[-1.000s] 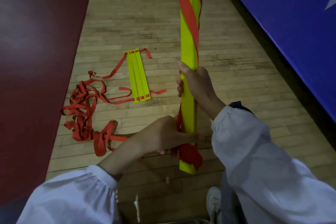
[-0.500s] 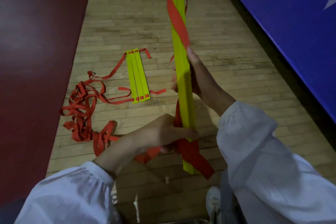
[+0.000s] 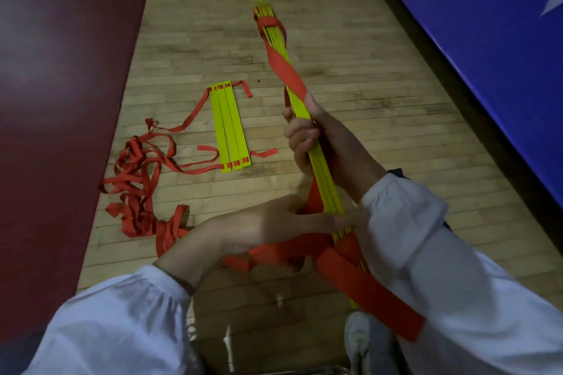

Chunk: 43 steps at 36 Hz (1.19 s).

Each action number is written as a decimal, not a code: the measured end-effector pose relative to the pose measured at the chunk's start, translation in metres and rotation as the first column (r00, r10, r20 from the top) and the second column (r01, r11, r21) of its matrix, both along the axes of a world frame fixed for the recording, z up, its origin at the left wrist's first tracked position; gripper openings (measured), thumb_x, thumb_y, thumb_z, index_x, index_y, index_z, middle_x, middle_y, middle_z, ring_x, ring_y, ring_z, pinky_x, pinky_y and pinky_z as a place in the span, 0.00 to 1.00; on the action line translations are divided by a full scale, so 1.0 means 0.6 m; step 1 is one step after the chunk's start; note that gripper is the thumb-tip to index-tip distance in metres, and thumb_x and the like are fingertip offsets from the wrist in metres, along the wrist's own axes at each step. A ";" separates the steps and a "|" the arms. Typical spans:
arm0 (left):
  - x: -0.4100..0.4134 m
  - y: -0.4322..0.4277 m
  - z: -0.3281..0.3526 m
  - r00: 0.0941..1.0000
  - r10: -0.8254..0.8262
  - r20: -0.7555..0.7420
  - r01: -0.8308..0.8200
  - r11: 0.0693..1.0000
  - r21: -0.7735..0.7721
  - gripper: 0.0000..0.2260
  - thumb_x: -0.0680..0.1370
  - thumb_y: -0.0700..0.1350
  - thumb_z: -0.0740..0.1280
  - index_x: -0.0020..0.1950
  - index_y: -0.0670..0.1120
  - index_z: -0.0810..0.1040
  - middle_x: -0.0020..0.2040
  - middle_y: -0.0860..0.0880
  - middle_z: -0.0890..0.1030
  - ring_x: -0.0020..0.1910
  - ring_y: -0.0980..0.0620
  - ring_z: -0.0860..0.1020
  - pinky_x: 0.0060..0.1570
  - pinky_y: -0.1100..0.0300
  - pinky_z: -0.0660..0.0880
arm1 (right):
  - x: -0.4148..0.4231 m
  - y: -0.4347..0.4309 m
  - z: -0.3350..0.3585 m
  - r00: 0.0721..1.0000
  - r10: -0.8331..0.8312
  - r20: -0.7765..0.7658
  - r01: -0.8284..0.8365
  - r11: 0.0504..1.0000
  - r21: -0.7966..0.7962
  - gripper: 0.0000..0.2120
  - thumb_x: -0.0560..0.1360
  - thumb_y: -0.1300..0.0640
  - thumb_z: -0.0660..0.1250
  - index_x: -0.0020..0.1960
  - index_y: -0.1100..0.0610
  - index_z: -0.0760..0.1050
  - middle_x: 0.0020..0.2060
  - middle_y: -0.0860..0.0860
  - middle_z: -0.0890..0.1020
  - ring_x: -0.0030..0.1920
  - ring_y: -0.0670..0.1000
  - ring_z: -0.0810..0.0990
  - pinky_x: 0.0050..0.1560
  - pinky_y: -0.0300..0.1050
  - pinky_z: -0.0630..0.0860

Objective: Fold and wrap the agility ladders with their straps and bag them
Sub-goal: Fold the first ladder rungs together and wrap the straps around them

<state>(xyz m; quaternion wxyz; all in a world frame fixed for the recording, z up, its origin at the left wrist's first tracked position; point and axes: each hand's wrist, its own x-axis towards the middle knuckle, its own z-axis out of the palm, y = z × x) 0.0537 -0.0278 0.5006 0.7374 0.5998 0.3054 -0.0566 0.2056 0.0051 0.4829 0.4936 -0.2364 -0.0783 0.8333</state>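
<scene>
**Head view.** The right hand is gripping the bundle of thin yellow plastic ladder rungs around its middle. Its fingers are curling closed round the stack. The thumb is lying along the upper side, its tip touching the flat red fabric strap. That strap is spiralling down the far half of the bundle from a loop near the far end.

The bundle is slanting from the upper centre of the view, held clear of the floor, down towards the person. Its near end is passing beside the right white sleeve.

The left hand is closing on the near part of the bundle, with the thumb stretching across the rungs and the other fingers tucked beneath. It is holding the strap where the strap is crossing under the stack. A wide length of the same strap is running from there along the right sleeve towards the lower right.

On the pale wooden plank floor a second ladder of three flat yellow rungs is lying, the rungs side by side and touching. Red strap ends are trailing from it into a loose tangled heap of red strap to its left, near the edge of a dark red surface.

A blue panel with white markings is bordering the floor on the right. A white shoe is showing at the bottom edge.
</scene>
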 end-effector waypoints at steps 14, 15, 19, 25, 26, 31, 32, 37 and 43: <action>-0.018 0.025 0.002 0.995 -0.057 -0.085 0.060 0.998 0.033 0.22 0.72 0.64 0.62 0.33 0.46 0.81 0.34 0.41 0.81 0.26 0.47 0.71 0.28 0.61 0.68 | -0.019 0.002 0.013 0.878 0.010 0.479 -0.025 0.999 0.025 0.11 0.81 0.49 0.58 0.43 0.53 0.68 0.26 0.47 0.71 0.23 0.42 0.69 0.26 0.34 0.71; -0.018 0.024 0.001 0.994 -0.061 -0.088 0.065 0.997 0.049 0.23 0.74 0.63 0.62 0.34 0.46 0.81 0.33 0.42 0.81 0.25 0.48 0.71 0.29 0.60 0.68 | -0.019 0.003 0.013 0.867 0.001 0.498 -0.019 0.999 0.031 0.10 0.81 0.49 0.59 0.43 0.53 0.67 0.26 0.47 0.72 0.23 0.43 0.69 0.26 0.34 0.71; -0.013 0.024 -0.006 0.993 -0.037 -0.108 0.045 0.996 0.076 0.22 0.77 0.60 0.63 0.32 0.46 0.80 0.29 0.45 0.80 0.23 0.50 0.70 0.30 0.59 0.66 | -0.021 0.006 0.006 0.814 -0.074 0.576 0.028 0.996 0.089 0.09 0.81 0.50 0.61 0.44 0.53 0.67 0.27 0.48 0.72 0.24 0.44 0.70 0.27 0.36 0.72; -0.009 0.025 -0.018 0.989 -0.030 -0.145 0.048 0.991 0.124 0.20 0.77 0.57 0.66 0.34 0.43 0.78 0.28 0.46 0.80 0.23 0.50 0.70 0.29 0.62 0.68 | -0.023 0.007 -0.003 0.725 -0.173 0.666 0.079 0.982 0.169 0.08 0.80 0.52 0.64 0.43 0.53 0.71 0.26 0.49 0.73 0.24 0.46 0.71 0.27 0.39 0.72; -0.009 0.024 -0.020 0.988 -0.026 -0.149 0.046 0.990 0.132 0.20 0.76 0.57 0.67 0.33 0.43 0.78 0.28 0.47 0.79 0.23 0.51 0.70 0.29 0.62 0.68 | -0.024 0.008 -0.006 0.704 -0.185 0.685 0.078 0.980 0.184 0.09 0.80 0.52 0.64 0.43 0.53 0.71 0.26 0.49 0.74 0.24 0.47 0.71 0.28 0.39 0.72; -0.009 0.021 -0.033 0.990 -0.001 -0.142 0.025 0.985 0.173 0.19 0.76 0.55 0.68 0.33 0.41 0.77 0.31 0.42 0.79 0.23 0.52 0.70 0.29 0.67 0.69 | -0.032 0.007 -0.012 0.597 -0.252 0.762 0.065 0.962 0.267 0.10 0.79 0.54 0.66 0.40 0.55 0.71 0.27 0.52 0.74 0.26 0.50 0.72 0.27 0.41 0.72; -0.009 0.020 -0.036 0.990 0.006 -0.144 0.020 0.983 0.180 0.19 0.76 0.54 0.69 0.35 0.40 0.78 0.32 0.40 0.78 0.23 0.53 0.70 0.29 0.68 0.69 | -0.034 0.008 -0.012 0.582 -0.261 0.770 0.063 0.959 0.277 0.10 0.79 0.54 0.66 0.41 0.55 0.72 0.27 0.52 0.74 0.26 0.50 0.72 0.28 0.42 0.72; -0.009 0.021 -0.052 0.988 0.052 -0.148 -0.019 0.976 0.217 0.19 0.75 0.54 0.70 0.31 0.41 0.76 0.27 0.43 0.76 0.21 0.54 0.69 0.28 0.67 0.68 | -0.033 0.010 -0.016 0.552 -0.292 0.781 0.069 0.949 0.306 0.09 0.79 0.54 0.66 0.42 0.56 0.72 0.27 0.53 0.74 0.26 0.51 0.73 0.28 0.42 0.73; -0.012 0.024 -0.043 0.998 -0.001 -0.058 0.010 0.988 0.156 0.16 0.77 0.50 0.69 0.32 0.45 0.76 0.27 0.48 0.77 0.25 0.51 0.71 0.31 0.64 0.69 | -0.014 0.010 -0.003 0.669 -0.179 0.721 0.000 0.971 0.240 0.19 0.79 0.45 0.62 0.61 0.58 0.72 0.34 0.55 0.79 0.31 0.53 0.78 0.34 0.46 0.78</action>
